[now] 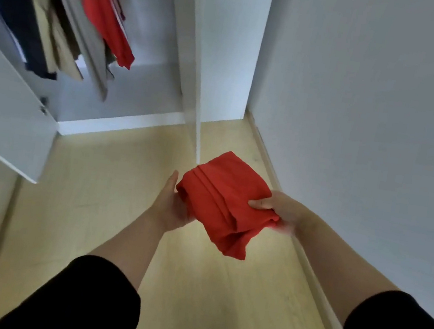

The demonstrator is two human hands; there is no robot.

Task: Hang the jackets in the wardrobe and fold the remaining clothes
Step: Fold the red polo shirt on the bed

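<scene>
Red folded garment (219,201) | left hand (173,205), fingers straight, beneath; right hand (279,208) pinches edge

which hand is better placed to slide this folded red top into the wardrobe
Left, probably. The left hand supports the folded red top from beneath, on the side nearer the open wardrobe. The right hand only pinches the opposite edge, beside the wall.
</scene>
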